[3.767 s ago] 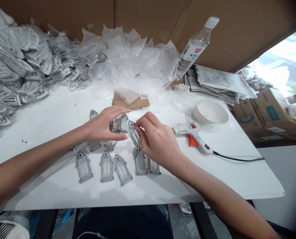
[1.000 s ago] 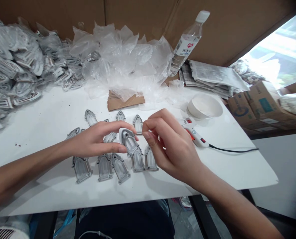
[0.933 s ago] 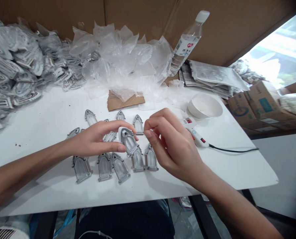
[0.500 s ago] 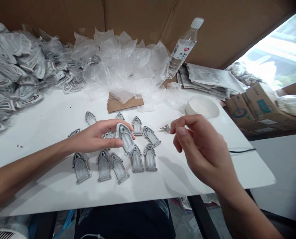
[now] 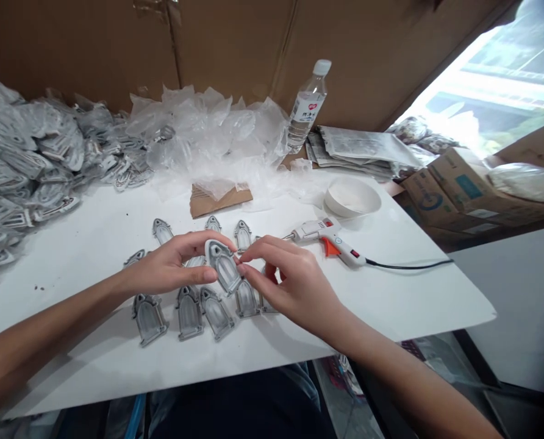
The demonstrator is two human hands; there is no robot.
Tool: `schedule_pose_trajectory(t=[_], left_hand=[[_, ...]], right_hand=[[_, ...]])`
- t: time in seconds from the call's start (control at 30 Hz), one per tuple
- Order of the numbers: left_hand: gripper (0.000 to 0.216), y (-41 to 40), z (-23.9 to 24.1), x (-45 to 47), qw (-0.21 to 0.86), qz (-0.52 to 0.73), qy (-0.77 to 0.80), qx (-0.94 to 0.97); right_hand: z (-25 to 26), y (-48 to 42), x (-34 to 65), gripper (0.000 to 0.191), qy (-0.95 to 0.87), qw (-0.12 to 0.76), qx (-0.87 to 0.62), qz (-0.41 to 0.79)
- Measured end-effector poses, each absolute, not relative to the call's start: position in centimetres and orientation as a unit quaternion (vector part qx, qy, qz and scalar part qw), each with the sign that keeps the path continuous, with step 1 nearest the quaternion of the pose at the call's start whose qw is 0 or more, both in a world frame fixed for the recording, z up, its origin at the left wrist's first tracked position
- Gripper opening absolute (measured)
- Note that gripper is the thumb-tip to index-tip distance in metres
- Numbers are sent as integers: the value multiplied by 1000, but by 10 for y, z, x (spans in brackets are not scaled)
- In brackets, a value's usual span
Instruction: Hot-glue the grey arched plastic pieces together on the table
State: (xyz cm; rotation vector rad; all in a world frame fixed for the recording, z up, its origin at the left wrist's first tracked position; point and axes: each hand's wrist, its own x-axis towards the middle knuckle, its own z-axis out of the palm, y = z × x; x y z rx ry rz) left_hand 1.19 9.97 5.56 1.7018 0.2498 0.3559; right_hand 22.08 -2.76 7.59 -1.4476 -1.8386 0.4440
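Observation:
My left hand [image 5: 178, 261] holds a small grey arched window-shaped piece [image 5: 224, 268] between thumb and fingers, tilted above the table. My right hand [image 5: 290, 274] has come in from the right, its thumb and index finger pinched at the right edge of that piece. Anything tiny between those fingertips is hidden. Below both hands, several similar arched pieces [image 5: 189, 312] lie on the white table [image 5: 308, 341], some partly covered by the hands. Just beyond my right hand lies a white glue gun [image 5: 315, 230] with an orange trigger, nozzle toward the left.
A white bowl [image 5: 353, 198] stands behind the glue gun, whose black cable [image 5: 409, 266] runs right. Crumpled plastic bags [image 5: 217, 134], a water bottle [image 5: 306, 110] and a torn cardboard piece [image 5: 219, 198] are at the back. Bagged grey parts [image 5: 34, 146] pile up at left; boxes [image 5: 468, 189] sit right.
My right hand has moved left from above the glue gun to the held piece, leaving the gun in view. My left hand keeps its hold. The camera view has shifted slightly.

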Motion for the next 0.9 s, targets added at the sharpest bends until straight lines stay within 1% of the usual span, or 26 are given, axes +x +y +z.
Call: schedule_pose_trajectory(t=[0.1,0.2,0.3,0.43,0.6,0.67,0.73,0.83,0.9], left_hand=[[43,99,55,13,641,155,110,744],[40,98,56,14,662,150,95,728],[38,97,56,14,667,147,93,725],[38,99,55,13,661,146,99,730],[36,100,56,13,662,153,103,727],[36,100,56,13,666,157,105,722],[37,100,56,13,670,159,106,717],[38,100,56,12,676,164,107,711],[38,99,56,13,681,172,105,704]], right_hand=[[71,-30,219,15,-739,388,-541,104],[70,-31,219,15,-746,376,-546,64],[74,-30,222,14,-743,374,-553,51],[85,-33,228,14,-726,410,-551,29],[96,-40,228,14,-702,444,-553,62],[97,-42,229,13,-688,456,-558,90],[98,-42,231,11,-655,490,-555,154],[99,-41,235,15,-589,537,-511,322],[99,-41,238,19,-561,534,-462,432]])
